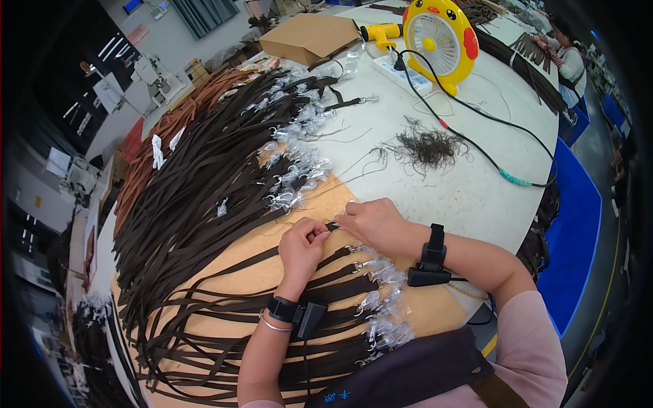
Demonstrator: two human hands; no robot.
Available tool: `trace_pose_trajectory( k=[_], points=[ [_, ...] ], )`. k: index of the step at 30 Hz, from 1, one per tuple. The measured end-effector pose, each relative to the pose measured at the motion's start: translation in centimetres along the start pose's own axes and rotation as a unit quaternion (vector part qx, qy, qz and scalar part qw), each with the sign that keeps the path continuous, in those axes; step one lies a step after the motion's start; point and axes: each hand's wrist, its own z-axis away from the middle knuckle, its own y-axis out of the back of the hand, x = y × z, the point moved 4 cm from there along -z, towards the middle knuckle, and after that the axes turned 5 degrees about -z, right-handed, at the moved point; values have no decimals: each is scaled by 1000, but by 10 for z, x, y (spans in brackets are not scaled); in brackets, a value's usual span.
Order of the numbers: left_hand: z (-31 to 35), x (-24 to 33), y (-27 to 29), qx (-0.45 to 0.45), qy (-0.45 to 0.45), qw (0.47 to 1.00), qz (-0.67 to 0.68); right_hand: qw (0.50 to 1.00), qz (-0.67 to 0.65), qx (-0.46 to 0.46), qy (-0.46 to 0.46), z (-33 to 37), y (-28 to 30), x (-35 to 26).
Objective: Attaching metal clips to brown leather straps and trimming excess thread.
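Note:
My left hand [303, 248] pinches a dark brown strap [262, 256] near its end, with the strap trailing off to the left. Right beside it, my right hand [375, 223] is closed on the same strap's end, where its fingers hide most of the fitting. Below my hands lies a row of similar straps [340, 291], their metal hooks wrapped in clear plastic [388, 275]. A large pile of dark straps [197, 156] lies to the left, its plastic-wrapped hooks [299, 170] facing the middle of the table.
Brown paper [235, 248] covers part of the white table [490, 129]. A tangle of dark thread [430, 146] lies beyond my hands. Farther back are a yellow fan [439, 44], a power strip [401, 73] with a black cable, and a cardboard box [309, 39]. A blue bin [575, 231] stands right; a co-worker [570, 58] sits far right.

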Motion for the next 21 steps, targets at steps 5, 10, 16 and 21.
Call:
trace_pose_trajectory(
  k=[5, 10, 16, 21],
  points=[
    [0, -1, 0, -7, 0, 1000, 10, 1000, 5, -17, -3, -2, 2, -3],
    [0, -2, 0, 0, 20, 1000, 23, 1000, -2, -19, 2, 0, 3, 0],
    [0, -3, -2, -9, 14, 999, 29, 1000, -12, -8, 1, 1, 3, 0],
    [0, -2, -1, -8, 10, 1000, 26, 1000, -5, -8, 2, 0, 3, -1]
  ],
)
